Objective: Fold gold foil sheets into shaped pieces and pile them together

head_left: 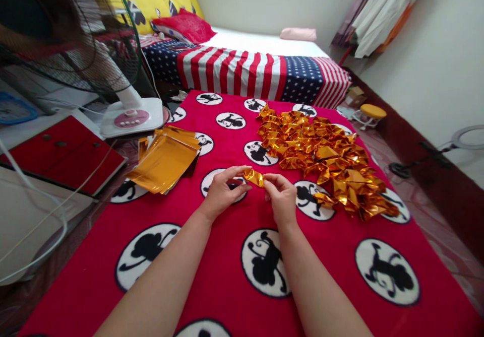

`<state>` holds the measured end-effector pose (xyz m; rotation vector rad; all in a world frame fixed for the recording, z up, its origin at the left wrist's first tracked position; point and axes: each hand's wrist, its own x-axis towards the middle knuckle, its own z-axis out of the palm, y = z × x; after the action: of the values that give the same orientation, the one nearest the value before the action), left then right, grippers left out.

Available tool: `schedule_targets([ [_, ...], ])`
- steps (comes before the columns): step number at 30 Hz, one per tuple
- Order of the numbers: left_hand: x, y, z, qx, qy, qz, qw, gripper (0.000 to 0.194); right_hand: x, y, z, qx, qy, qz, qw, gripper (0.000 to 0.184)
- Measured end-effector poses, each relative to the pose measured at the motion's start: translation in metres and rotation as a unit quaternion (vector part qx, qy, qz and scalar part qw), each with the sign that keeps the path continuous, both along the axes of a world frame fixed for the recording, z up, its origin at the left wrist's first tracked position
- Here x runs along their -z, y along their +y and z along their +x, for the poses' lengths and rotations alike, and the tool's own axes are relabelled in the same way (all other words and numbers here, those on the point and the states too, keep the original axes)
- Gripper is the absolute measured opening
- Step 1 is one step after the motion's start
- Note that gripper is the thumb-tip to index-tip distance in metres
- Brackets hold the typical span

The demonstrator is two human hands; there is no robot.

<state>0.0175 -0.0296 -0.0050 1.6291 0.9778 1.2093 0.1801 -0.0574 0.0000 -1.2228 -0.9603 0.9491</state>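
Both my hands pinch one small folded piece of gold foil paper (254, 177) just above the red blanket (212, 271) with black monkey circles. My left hand (221, 192) grips its left end with thumb and fingers closed. My right hand (280, 196) grips the right end the same way. A stack of flat gold foil sheets (165, 159) lies to the left of my hands. To the right and beyond, a pile of several folded gold foil pieces (325, 155) spreads over the blanket.
A standing fan (75, 29) with its white base (130, 118) is at the left, beside a red drawer unit (64, 150). A bed with a stars-and-stripes cover (257, 72) lies behind. A small yellow stool (372, 113) and a ring light stand (469, 138) are at the right.
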Motion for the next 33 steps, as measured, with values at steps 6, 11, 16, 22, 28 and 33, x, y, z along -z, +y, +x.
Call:
schedule_targets([
  [6, 0.003, 0.001, 0.004, 0.018, -0.099, -0.140, 0.985, 0.050, 0.002, 0.000, -0.003, -0.039, 0.082, -0.013, 0.996, 0.024],
  [11, -0.001, 0.003, 0.005, -0.008, -0.121, -0.199, 0.973, 0.068, 0.003, 0.000, -0.004, -0.052, 0.094, 0.008, 0.994, 0.030],
  [16, -0.004, 0.002, 0.005, -0.004, -0.118, -0.214, 0.970, 0.075, 0.003, 0.001, -0.003, -0.045, 0.079, -0.003, 0.996, 0.026],
  [22, -0.010, 0.000, 0.003, 0.012, -0.150, -0.255, 0.955, 0.070, 0.005, 0.005, -0.002, -0.025, 0.101, -0.023, 0.994, 0.033],
  [28, -0.010, -0.001, 0.003, 0.004, -0.160, -0.258, 0.953, 0.061, 0.007, 0.007, 0.000, -0.028, 0.115, -0.024, 0.993, 0.035],
  [33, -0.010, 0.000, 0.004, -0.003, -0.148, -0.254, 0.956, 0.051, 0.006, 0.007, 0.001, -0.035, 0.113, -0.026, 0.993, 0.036],
])
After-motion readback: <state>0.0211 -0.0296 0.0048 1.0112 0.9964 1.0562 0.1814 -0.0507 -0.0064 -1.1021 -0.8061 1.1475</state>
